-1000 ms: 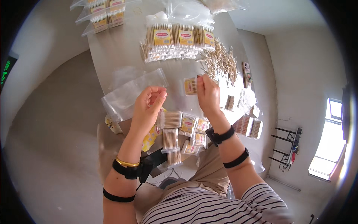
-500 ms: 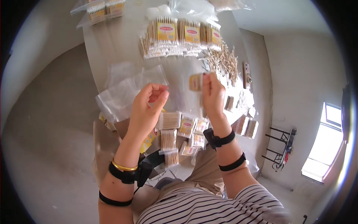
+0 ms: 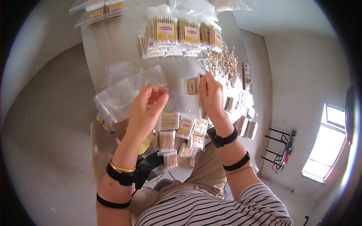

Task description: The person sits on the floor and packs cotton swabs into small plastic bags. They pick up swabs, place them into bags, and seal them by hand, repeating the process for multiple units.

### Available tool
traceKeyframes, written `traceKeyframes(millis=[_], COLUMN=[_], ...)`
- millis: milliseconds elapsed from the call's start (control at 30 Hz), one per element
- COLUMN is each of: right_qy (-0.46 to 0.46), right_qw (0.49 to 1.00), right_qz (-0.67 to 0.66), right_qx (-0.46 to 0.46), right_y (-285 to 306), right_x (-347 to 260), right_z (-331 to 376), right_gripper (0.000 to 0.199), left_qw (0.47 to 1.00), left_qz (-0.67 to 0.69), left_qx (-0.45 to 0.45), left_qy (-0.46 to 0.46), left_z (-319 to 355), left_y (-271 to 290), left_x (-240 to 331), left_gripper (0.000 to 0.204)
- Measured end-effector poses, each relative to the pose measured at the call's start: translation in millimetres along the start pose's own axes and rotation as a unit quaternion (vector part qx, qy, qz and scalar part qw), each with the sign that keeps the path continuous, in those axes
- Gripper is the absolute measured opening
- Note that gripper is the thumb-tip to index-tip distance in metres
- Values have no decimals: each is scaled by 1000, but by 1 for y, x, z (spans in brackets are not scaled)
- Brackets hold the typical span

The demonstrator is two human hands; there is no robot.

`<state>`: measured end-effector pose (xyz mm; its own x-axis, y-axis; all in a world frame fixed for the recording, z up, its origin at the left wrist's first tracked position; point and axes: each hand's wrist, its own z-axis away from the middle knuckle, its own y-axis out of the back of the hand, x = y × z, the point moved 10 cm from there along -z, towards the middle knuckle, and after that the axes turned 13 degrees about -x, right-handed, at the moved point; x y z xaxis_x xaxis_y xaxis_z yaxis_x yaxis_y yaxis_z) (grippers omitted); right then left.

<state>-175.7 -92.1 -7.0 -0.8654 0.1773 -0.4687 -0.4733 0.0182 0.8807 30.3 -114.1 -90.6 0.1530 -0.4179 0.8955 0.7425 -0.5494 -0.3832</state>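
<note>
My right hand is closed with thumb and fingers pressed together, gripping the edge of a small cotton swab pack with a yellow label. The pack hangs over the table to the left of my fingertips. To its left, my left hand has curled fingers, the thumb apart from them, and nothing between. Clear plastic bags lie flat beside and beyond my left hand. Just below the hands, near the table's front edge, sit several bundles of swabs and labelled packs.
Stacked labelled swab packs stand at the far side, with loose swabs heaped to their right. Bagged packs lie at the far left. More bundles and a phone-like object are on the right. A black metal rack stands by the wall.
The swab pack in my right hand has turned and lowered slightly, its label and swabs now showing more clearly. My left hand keeps nearly the same pose.
</note>
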Motion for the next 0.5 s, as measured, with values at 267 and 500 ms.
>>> traceKeyframes(millis=[267, 500], right_qy=[10, 52], right_qw=[1000, 993], right_qz=[14, 105], right_qx=[-22, -30], right_y=[-8, 1], right_x=[6, -11], right_z=[7, 2], right_gripper=[29, 19], left_qw=[1000, 999], left_qz=[-19, -25], left_qx=[-7, -25], left_qy=[21, 23], left_z=[-1, -1], left_y=[-6, -8], left_x=[-3, -6], left_gripper=[24, 24])
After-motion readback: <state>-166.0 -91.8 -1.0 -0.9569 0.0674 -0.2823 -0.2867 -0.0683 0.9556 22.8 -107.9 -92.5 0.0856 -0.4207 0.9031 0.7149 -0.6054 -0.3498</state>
